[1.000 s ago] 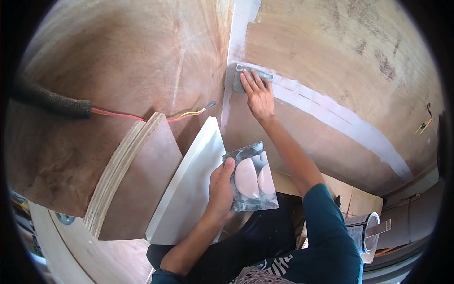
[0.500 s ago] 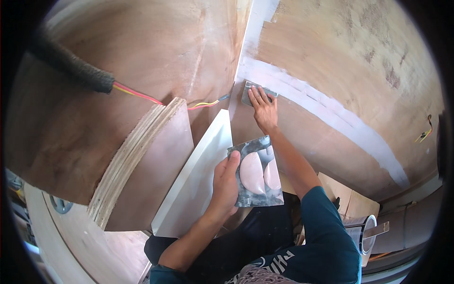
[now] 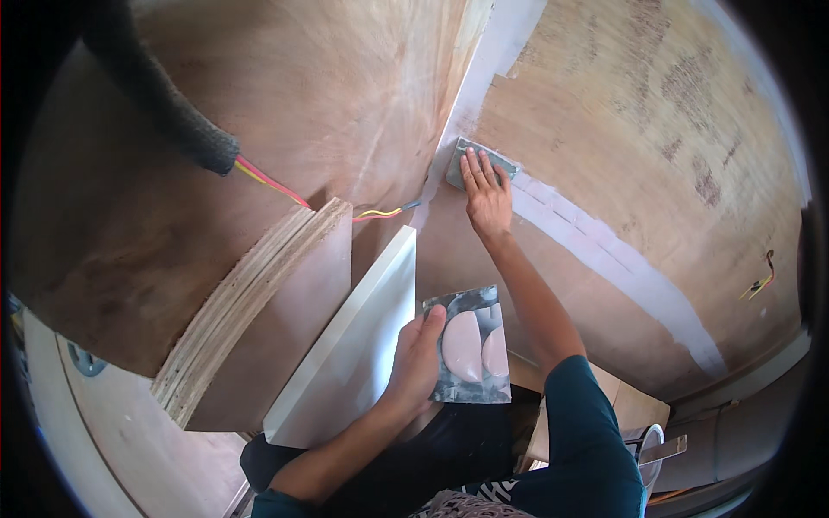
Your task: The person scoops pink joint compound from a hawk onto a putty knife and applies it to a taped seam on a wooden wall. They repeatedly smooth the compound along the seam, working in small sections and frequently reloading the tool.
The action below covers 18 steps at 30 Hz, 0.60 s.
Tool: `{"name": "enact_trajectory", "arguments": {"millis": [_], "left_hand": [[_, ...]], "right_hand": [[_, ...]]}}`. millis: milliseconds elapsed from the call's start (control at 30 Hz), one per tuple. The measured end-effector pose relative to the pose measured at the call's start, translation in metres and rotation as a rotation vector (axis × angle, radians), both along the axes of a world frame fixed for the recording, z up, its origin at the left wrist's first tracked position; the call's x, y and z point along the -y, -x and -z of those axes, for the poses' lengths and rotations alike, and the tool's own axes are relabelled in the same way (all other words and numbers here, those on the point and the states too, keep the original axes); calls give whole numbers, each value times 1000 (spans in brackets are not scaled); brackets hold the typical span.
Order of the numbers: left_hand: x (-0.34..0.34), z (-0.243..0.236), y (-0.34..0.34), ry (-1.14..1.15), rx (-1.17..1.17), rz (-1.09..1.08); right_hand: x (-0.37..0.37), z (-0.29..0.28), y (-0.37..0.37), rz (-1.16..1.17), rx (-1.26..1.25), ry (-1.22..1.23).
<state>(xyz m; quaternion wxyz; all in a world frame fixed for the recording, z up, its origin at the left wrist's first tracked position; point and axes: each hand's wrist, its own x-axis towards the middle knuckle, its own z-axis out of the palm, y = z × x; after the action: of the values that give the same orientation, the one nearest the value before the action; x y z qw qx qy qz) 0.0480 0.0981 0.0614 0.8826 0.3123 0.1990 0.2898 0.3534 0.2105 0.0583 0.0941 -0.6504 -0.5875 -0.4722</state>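
Observation:
My left hand (image 3: 418, 354) grips a rectangular grey plate (image 3: 466, 393) by its left edge, thumb on top. Two mounds of pale pink filler (image 3: 462, 347) lie on the plate. Up at the wall corner, my right hand (image 3: 489, 203) has its fingers spread over a flat grey filler spreader (image 3: 462, 160), pressing it against the plywood wall (image 3: 587, 129). The spreader covers the corner end of a whitish filler band (image 3: 604, 237) that runs off to the right. Another whitish strip (image 3: 492, 60) goes up the corner.
A white panel edge (image 3: 345, 337) and layered plywood (image 3: 250, 302) stand left of my left hand. Red and yellow wires (image 3: 380, 213) poke out near the corner, below a dark foam sleeve (image 3: 173, 112). More wires (image 3: 760, 281) hang at right. An open can (image 3: 649, 453) with a blade across it stands lower right.
The view has shifted a little. My right hand and the spreader have moved slightly up along the wall, onto the band's corner end. The plate in my left hand sits lower and more upright.

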Motion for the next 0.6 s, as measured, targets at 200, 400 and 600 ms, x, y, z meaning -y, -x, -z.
{"name": "enact_trajectory", "arguments": {"millis": [200,400,600], "left_hand": [[0,-2,2,-25,-54,-32],[2,-8,10,-20,5,-58],[-2,9,4,-52,-27,-57]], "right_hand": [[8,38,-3,46,-27,123],[40,71,4,47,-83,204],[54,7,9,-31,-96,12]]}}
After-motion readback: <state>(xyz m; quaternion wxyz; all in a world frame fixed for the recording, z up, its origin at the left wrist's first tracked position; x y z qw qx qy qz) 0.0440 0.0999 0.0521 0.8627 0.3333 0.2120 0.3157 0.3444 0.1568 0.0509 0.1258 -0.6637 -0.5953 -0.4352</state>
